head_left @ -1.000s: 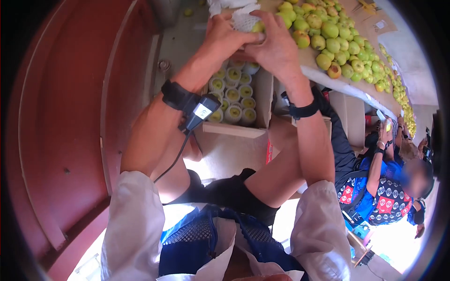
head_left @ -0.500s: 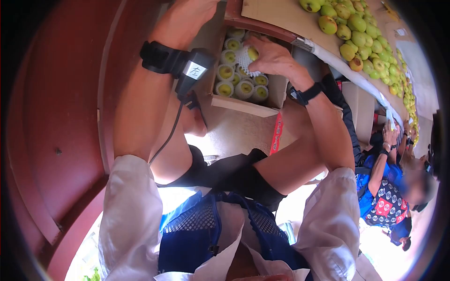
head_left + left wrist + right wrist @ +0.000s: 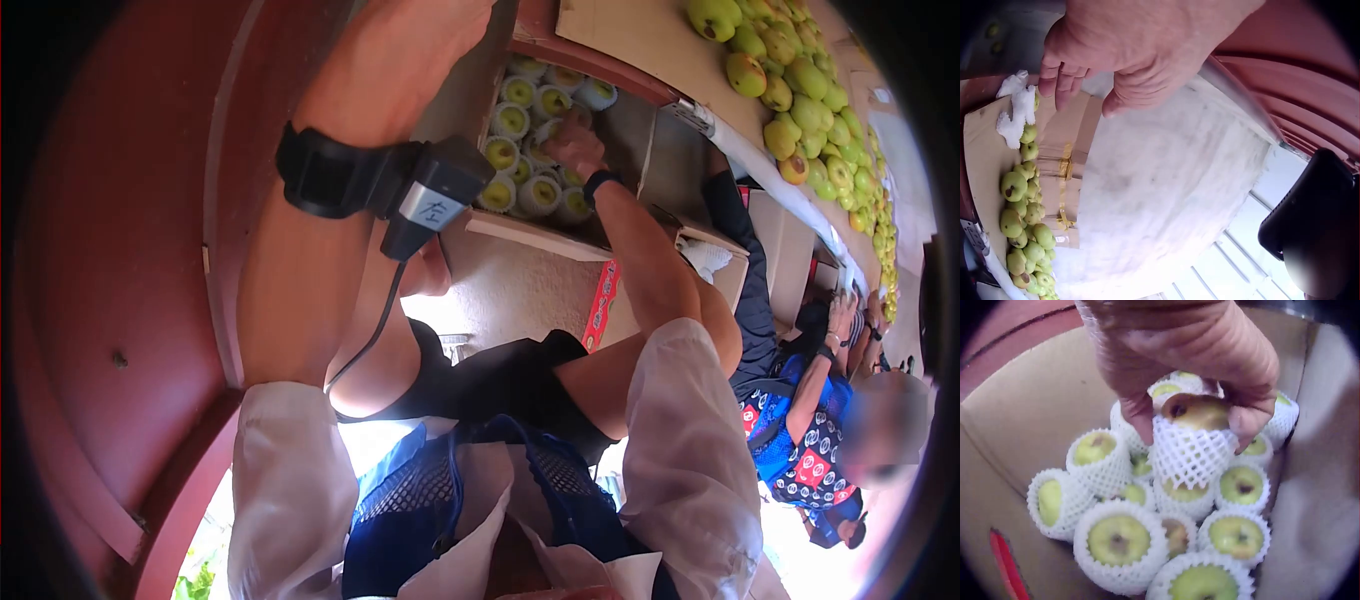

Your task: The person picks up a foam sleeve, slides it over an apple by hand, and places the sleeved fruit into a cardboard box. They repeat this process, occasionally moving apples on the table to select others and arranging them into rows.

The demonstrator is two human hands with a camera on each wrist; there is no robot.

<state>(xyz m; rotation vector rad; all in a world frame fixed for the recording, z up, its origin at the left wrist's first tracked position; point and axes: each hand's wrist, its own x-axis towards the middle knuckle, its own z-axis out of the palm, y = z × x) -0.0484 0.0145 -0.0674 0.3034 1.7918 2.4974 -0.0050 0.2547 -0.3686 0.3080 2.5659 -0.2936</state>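
Note:
My right hand (image 3: 577, 147) is down inside a cardboard box (image 3: 530, 238) of apples. Its thumb and fingers grip an apple (image 3: 1200, 412) wrapped in a white foam net (image 3: 1194, 453), just over the other netted apples (image 3: 1119, 540). At the top edge of the head view, my left hand is mostly cut off. The left wrist view shows that left hand (image 3: 1129, 53) with loosely bent fingers and nothing held. Beside its fingertips lie white foam nets (image 3: 1019, 115) on a cardboard-covered table (image 3: 985, 156).
A long heap of bare apples (image 3: 810, 90) covers the table at the right. A red metal wall (image 3: 120, 250) rises on the left. Another person (image 3: 800, 420) works farther along the table. Near my right forearm stands a second cardboard box (image 3: 715, 285) with foam netting inside.
Both hands were together on a netted apple above the box. The right hand has carried it down into the box, while the left has moved off toward the top of the head view.

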